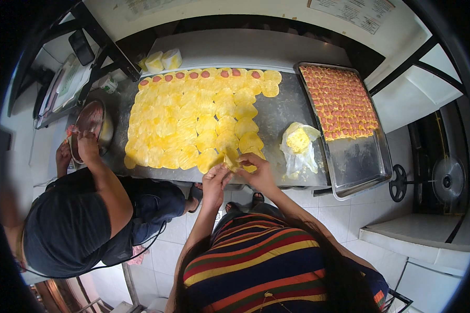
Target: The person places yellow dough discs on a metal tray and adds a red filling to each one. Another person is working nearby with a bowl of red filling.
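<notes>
At the table's near edge my left hand (216,180) and my right hand (258,172) pinch a thin yellow dough round (230,159) between them, its edge lifted and creased. Rows of overlapping yellow dough rounds (177,120) spread over the left and middle of the table. Along the far row, several of them carry a pink dab of filling (194,75). To the right of my hands, an open plastic bag (309,136) holds a stack of yellow rounds.
A metal tray (350,167) at the right holds rows of small pink-topped dough pieces (339,99) in its far part. At the left, a person in dark clothes (68,229) works over a metal bowl (106,128) of pink filling. Wrapped yellow stacks (164,60) stand at the back of the table (277,115).
</notes>
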`<action>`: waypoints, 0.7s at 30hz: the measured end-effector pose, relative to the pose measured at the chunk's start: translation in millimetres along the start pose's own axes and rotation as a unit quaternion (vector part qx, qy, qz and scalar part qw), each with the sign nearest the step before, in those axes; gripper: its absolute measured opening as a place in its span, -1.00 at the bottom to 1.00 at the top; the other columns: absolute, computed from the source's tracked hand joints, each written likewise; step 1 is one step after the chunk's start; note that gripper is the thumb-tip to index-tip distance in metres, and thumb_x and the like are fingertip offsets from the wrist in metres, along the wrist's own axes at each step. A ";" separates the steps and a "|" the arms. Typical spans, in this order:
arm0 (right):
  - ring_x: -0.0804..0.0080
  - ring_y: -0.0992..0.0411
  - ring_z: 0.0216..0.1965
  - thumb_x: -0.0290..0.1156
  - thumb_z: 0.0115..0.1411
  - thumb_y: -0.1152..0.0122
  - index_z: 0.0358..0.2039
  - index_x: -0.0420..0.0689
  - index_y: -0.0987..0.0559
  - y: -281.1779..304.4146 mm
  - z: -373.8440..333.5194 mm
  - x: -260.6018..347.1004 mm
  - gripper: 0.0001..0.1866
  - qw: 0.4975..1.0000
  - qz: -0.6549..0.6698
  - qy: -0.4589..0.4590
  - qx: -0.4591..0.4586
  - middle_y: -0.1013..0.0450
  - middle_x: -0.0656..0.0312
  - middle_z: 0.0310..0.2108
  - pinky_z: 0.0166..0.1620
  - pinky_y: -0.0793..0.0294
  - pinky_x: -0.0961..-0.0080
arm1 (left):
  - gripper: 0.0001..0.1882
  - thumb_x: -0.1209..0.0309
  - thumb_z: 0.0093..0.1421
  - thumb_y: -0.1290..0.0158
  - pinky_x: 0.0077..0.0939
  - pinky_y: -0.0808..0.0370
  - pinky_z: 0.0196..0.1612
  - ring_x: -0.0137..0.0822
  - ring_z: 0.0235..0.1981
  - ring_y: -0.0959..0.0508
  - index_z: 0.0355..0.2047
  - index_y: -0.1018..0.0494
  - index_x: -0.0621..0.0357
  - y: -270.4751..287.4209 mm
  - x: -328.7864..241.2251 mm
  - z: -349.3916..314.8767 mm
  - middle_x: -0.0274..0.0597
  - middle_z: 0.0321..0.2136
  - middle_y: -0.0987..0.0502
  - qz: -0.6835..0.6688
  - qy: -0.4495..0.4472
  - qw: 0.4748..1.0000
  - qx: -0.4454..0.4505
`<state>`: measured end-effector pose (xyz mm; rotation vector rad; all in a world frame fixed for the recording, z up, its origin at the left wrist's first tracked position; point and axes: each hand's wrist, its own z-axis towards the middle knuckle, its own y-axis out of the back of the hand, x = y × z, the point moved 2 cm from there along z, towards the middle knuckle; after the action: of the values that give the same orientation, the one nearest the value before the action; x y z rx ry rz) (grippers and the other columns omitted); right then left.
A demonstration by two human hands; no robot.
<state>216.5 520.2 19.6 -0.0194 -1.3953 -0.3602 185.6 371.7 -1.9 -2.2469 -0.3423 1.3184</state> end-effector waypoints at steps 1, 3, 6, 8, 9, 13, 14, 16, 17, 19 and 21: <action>0.30 -0.45 -0.34 -0.53 -0.09 -0.18 -0.34 -0.24 -0.49 -3.6 0.4 2.0 -0.77 1.000 0.005 -0.003 0.005 -0.45 0.09 -0.37 -0.27 -0.41 0.51 | -0.86 0.47 0.13 0.02 -0.57 -0.45 -0.24 -0.46 -0.33 -0.49 -0.30 -0.44 0.25 -2.3 0.6 -0.8 -0.25 -0.36 -0.50 0.004 0.000 1.000 -0.002; 0.35 -0.46 -0.35 -0.54 -0.10 -0.19 -0.35 -0.25 -0.49 -9.6 0.0 1.9 -0.77 1.000 0.003 0.002 0.008 -0.46 0.12 -0.39 -0.28 -0.42 0.54 | -0.86 0.49 0.12 0.02 -0.59 -0.45 -0.25 -0.47 -0.34 -0.49 -0.30 -0.44 0.26 -1.8 0.9 -1.4 -0.25 -0.36 -0.50 0.011 -0.007 1.000 -0.006; 0.40 -0.46 -0.35 -0.58 -0.10 -0.18 -0.37 -0.26 -0.51 -15.2 -5.0 -4.2 -0.80 1.000 0.009 0.007 0.006 -0.47 0.15 -0.39 -0.28 -0.42 0.57 | -0.86 0.49 0.13 0.03 -0.58 -0.46 -0.25 -0.47 -0.35 -0.49 -0.30 -0.43 0.26 6.2 4.2 -1.8 -0.26 -0.36 -0.49 0.029 -0.022 0.999 -0.011; 0.46 -0.44 -0.34 -0.63 -0.07 -0.14 -0.38 -0.27 -0.52 -17.7 -7.4 -3.9 -0.82 0.999 0.046 -0.012 0.021 -0.47 0.17 -0.36 -0.25 -0.39 0.61 | -0.85 0.47 0.15 0.07 -0.55 -0.46 -0.22 -0.46 -0.33 -0.49 -0.29 -0.43 0.24 11.0 4.8 -4.4 -0.27 -0.35 -0.50 0.055 -0.029 0.998 -0.012; 0.46 -0.44 -0.34 -0.63 -0.07 -0.13 -0.38 -0.27 -0.52 -18.9 -8.8 -2.1 -0.83 0.998 0.048 -0.019 0.021 -0.47 0.17 -0.36 -0.25 -0.39 0.61 | -0.86 0.47 0.15 0.06 -0.54 -0.46 -0.22 -0.45 -0.33 -0.49 -0.30 -0.43 0.24 12.4 5.2 -6.1 -0.26 -0.35 -0.50 0.057 -0.026 0.998 -0.025; 0.34 -0.45 -0.35 -0.58 -0.06 -0.15 -0.39 -0.27 -0.52 -24.2 -9.2 2.6 -0.84 0.999 0.039 -0.008 0.020 -0.47 0.11 -0.38 -0.26 -0.41 0.55 | -0.88 0.48 0.14 0.05 -0.50 -0.46 -0.21 -0.45 -0.32 -0.50 -0.34 -0.44 0.25 13.9 4.5 -10.8 -0.25 -0.36 -0.50 0.055 -0.031 0.997 -0.046; 0.28 -0.46 -0.35 -0.55 -0.06 -0.17 -0.39 -0.27 -0.51 -25.1 -8.0 3.0 -0.84 0.999 0.032 0.004 0.019 -0.46 0.09 -0.40 -0.27 -0.42 0.52 | -0.88 0.48 0.14 0.05 -0.50 -0.47 -0.21 -0.45 -0.32 -0.50 -0.35 -0.44 0.25 14.2 3.8 -11.3 -0.24 -0.35 -0.50 0.052 -0.036 0.997 -0.044; 0.23 -0.44 -0.31 -0.54 -0.04 -0.14 -0.36 -0.27 -0.50 -22.4 -3.8 -5.3 -0.82 0.998 0.027 0.052 0.019 -0.45 0.07 -0.36 -0.22 -0.41 0.47 | -0.87 0.46 0.15 0.06 -0.50 -0.47 -0.20 -0.45 -0.32 -0.50 -0.34 -0.43 0.24 20.5 4.9 -8.8 -0.24 -0.35 -0.50 0.051 -0.045 0.996 -0.053; 0.21 -0.43 -0.28 -0.53 -0.03 -0.13 -0.34 -0.27 -0.49 -20.8 -2.5 -12.3 -0.80 0.997 0.026 0.076 0.020 -0.45 0.06 -0.35 -0.19 -0.40 0.44 | -0.86 0.45 0.16 0.06 -0.50 -0.47 -0.20 -0.45 -0.32 -0.50 -0.34 -0.43 0.24 24.0 4.6 -8.2 -0.24 -0.35 -0.50 0.052 -0.050 0.996 -0.058; 0.16 -0.40 -0.22 -0.58 -0.06 -0.10 -0.29 -0.26 -0.48 -10.6 -3.2 -29.7 -0.76 0.996 -0.066 0.062 -0.014 -0.42 0.06 -0.28 -0.15 -0.38 0.42 | -0.84 0.45 0.15 0.05 -0.50 -0.48 -0.21 -0.42 -0.30 -0.50 -0.31 -0.42 0.28 23.9 2.4 -9.3 -0.22 -0.34 -0.50 0.032 -0.049 0.997 -0.046; 0.12 -0.38 -0.18 -0.60 -0.09 -0.08 -0.27 -0.25 -0.48 -1.2 -6.2 -43.5 -0.72 0.982 -0.175 0.063 -0.036 -0.40 0.05 -0.23 -0.11 -0.36 0.40 | -0.81 0.44 0.16 0.06 -0.48 -0.48 -0.20 -0.39 -0.27 -0.50 -0.26 -0.40 0.30 25.5 2.4 -9.8 -0.20 -0.31 -0.49 0.003 -0.040 0.998 -0.039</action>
<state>216.4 527.9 -23.6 0.1887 -1.2580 -0.6922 194.3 348.5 -13.5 -2.2643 -0.4241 1.4247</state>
